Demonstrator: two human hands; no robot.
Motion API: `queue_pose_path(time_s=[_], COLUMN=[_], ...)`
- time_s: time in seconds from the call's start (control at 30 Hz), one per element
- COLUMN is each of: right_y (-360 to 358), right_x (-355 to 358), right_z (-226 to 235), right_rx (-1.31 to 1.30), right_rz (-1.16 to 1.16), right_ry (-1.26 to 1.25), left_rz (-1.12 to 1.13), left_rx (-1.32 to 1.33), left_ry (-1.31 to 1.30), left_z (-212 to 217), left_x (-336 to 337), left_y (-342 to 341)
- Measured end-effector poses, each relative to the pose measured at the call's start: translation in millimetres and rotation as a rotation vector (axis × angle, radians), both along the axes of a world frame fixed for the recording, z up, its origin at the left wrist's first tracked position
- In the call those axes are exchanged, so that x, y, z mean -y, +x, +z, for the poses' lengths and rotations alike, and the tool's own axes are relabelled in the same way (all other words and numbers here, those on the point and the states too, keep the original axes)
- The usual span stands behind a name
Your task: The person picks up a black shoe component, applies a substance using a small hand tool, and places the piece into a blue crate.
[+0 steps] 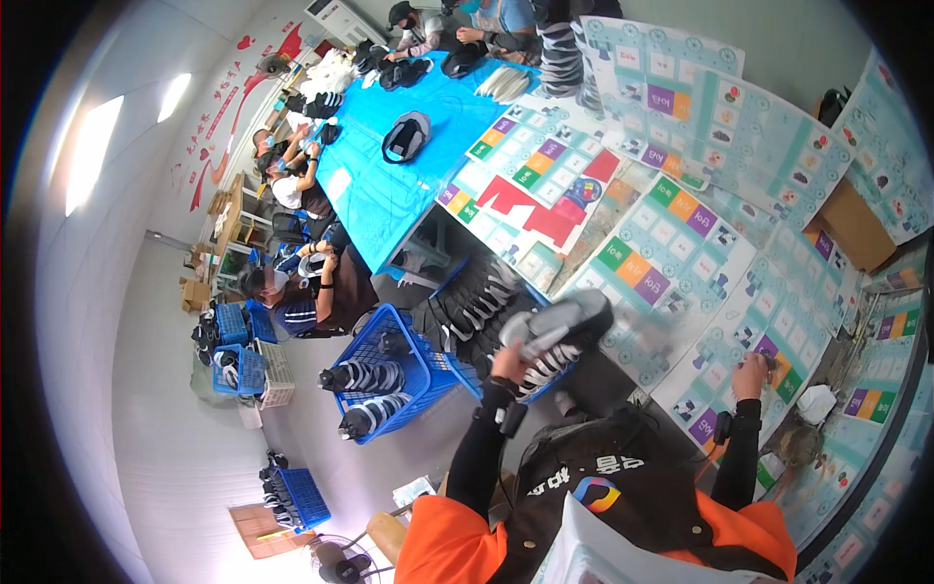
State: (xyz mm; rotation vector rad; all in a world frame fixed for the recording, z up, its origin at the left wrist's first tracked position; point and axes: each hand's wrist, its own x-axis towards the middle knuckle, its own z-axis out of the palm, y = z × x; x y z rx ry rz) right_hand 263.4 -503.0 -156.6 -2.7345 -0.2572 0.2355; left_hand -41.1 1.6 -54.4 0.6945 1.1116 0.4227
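Grey-and-black cap-like piece [574, 323], slightly blurred, is in the person's left hand [508, 364], whose fingers grip its lighter end beside the left edge of the sheet-covered worktop [718, 319]. Below it, striped stacks [477, 297] of similar pieces stand close together. The right hand [750, 376] is over the worktop, fingers curled near a small dark object [771, 361]; whether it holds this, one cannot tell. Left of the stacks, a blue basket [394, 420] contains more stacked pieces.

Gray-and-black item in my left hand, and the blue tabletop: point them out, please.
Gray-and-black item [561, 320]: head view, its gray side.
Blue tabletop [375, 214]: head view, bare stretch of its surface.
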Motion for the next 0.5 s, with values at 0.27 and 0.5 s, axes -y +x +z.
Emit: queue_pose_path(time_s=[0.27,0.5], right_y=[-53,-138], right_x=[-105,-212], right_z=[46,111], right_rx=[0.021,-0.062], right_rz=[0.22,0.437], right_ry=[0.14,0.172], left_rz=[-0.105,-0.95], left_rx=[0.509,0.143], left_ry=[0.808,0.741], left_z=[267,135], left_x=[-189,-118], left_y=[30,-48])
